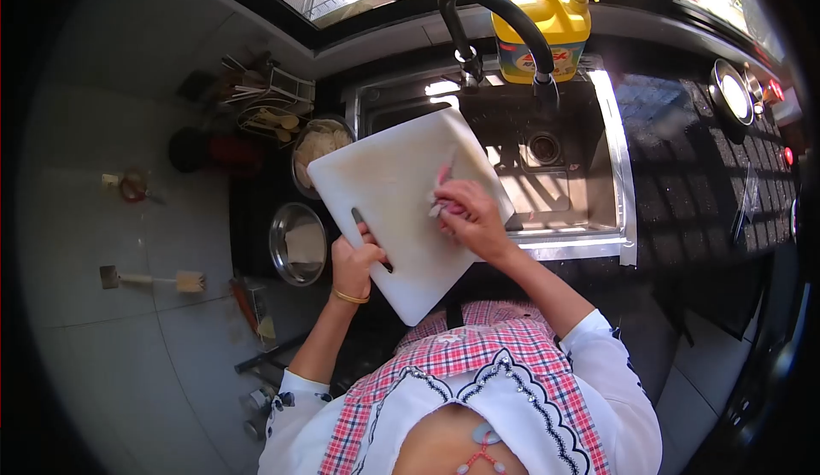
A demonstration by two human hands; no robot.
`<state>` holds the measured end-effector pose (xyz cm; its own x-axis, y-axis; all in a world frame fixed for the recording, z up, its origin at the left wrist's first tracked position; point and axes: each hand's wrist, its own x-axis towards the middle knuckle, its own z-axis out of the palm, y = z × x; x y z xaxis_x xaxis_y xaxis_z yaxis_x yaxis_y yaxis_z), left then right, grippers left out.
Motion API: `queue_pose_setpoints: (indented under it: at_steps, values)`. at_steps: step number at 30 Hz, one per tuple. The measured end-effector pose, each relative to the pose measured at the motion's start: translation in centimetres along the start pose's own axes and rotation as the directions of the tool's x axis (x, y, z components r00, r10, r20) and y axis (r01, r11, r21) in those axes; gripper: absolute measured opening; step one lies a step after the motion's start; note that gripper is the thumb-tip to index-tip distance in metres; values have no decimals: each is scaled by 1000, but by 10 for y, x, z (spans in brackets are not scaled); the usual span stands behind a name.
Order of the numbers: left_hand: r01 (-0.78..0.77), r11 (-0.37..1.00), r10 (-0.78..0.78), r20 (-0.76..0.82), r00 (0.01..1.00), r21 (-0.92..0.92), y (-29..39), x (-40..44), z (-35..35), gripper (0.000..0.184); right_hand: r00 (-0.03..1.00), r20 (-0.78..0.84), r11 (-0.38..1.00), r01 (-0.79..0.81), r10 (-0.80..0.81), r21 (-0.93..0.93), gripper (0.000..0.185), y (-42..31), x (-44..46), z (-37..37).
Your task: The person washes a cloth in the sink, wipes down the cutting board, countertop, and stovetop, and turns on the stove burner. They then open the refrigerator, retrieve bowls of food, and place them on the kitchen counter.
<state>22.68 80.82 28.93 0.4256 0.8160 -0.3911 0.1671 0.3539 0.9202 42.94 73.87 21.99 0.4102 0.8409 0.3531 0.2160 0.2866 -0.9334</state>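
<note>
Head view: the white cutting board (pixel 384 167) is held at a slant over the L side of the sink (pixel 626 210), one corner pointing back to that sink's rear edge, another down toward the person's checked apron (pixel 465 347) on the near side. L hand (pixel 352 263), just L of the sink, grips the board at its handle slot (pixel 357 215), fingers curled thru, thumb on the face. R hand (pixel 468 217), over the board near the sink's front L corner, has fingers bunched narrow around a small pinkish item (pixel 445 174); a bit of it sticks out past the knuckles, too blurred to ID. Small pale bits (pixel 435 210) show at the fingertips; can't tell if they touch the board. L of the sink: a steel bowl (pixel 278 237) w/ a pale flat piece (pixel 305 243) inside, & behind it a 2nd bowl (pixel 298 178) w/ pale food (pixel 323 144), next to the board edge. Behind the sink: yellow jug (pixel 538 26) w/ pump top, upright; black faucet (pixel 504 2) arches fwd over the basin. Far R of the sink: a round pan (pixel 733 93) on the dark counter (pixel 670 184).
</note>
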Motion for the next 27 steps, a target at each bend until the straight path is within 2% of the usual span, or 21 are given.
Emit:
queue_pose_setpoints:
  at_steps: [1,2,3,4,6,7,9,10,11,12,14,16,18,19,20,21,22,23,24,26,27]
  values:
    - [-16,1000,17,-41,999,12,7,0,12,38,991,92,995,102,-101,-6,33,-26,7,14]
    - [-31,999,32,-81,996,25,14,-2,24,34,982,130,990,138,-135,-10,35,-46,14,34]
    - [-176,970,195,-107,975,168,8,1,24,31,971,113,977,211,-212,18,32,-55,22,56]
    - [-180,969,199,-103,975,169,11,2,23,31,971,109,977,214,-215,15,32,-54,28,63]
    - [-81,989,91,-85,992,122,19,8,19,29,975,57,969,221,-216,-107,29,-44,44,71]
    - [-73,990,83,-75,994,117,18,10,16,30,960,21,951,279,-278,-133,27,-40,49,69]
    - [-48,994,52,-46,998,103,13,12,15,33,958,-123,950,228,-257,-212,27,-5,55,68]
    - [-27,996,28,-11,1000,90,11,13,13,37,957,-215,940,123,-197,-317,23,28,60,63]
    - [-23,994,25,-11,1000,111,9,12,9,39,957,-284,948,-44,-50,-317,20,70,59,54]
    - [-20,993,22,-14,1000,115,9,12,7,39,936,-352,909,-154,9,-387,19,103,57,38]
    - [-43,989,43,2,999,141,13,12,4,40,928,-367,800,-271,68,-535,16,168,36,11]
    - [-63,978,65,-2,998,197,16,14,3,40,872,-337,685,-489,357,-541,15,189,21,-9]
    - [-93,963,98,-6,995,254,21,21,3,40,875,-336,827,-456,348,-330,16,183,8,-16]
    - [-100,963,102,2,995,249,19,23,3,40,904,-284,895,-386,318,-225,19,144,15,-18]
    - [-106,964,106,11,994,243,18,25,5,39,954,-249,950,-224,168,-218,19,114,19,-13]
    - [-109,964,108,17,994,243,19,25,9,39,959,-146,970,-238,242,50,19,77,29,-3]
    - [-128,952,128,20,992,278,21,24,15,37,981,-136,981,-113,135,158,21,39,39,9]
    - [-151,938,150,27,988,312,23,25,20,36,985,-139,994,105,-105,-5,25,-2,55,16]
    - [-159,937,154,39,987,311,21,26,22,36,972,-85,976,218,-218,-13,26,-31,69,27]
    - [-281,795,293,65,954,537,15,27,22,36,935,-115,940,323,-335,-107,24,-61,90,55]
    - [-237,787,246,63,967,570,19,25,19,37,933,-126,939,325,-338,-116,24,-59,98,60]
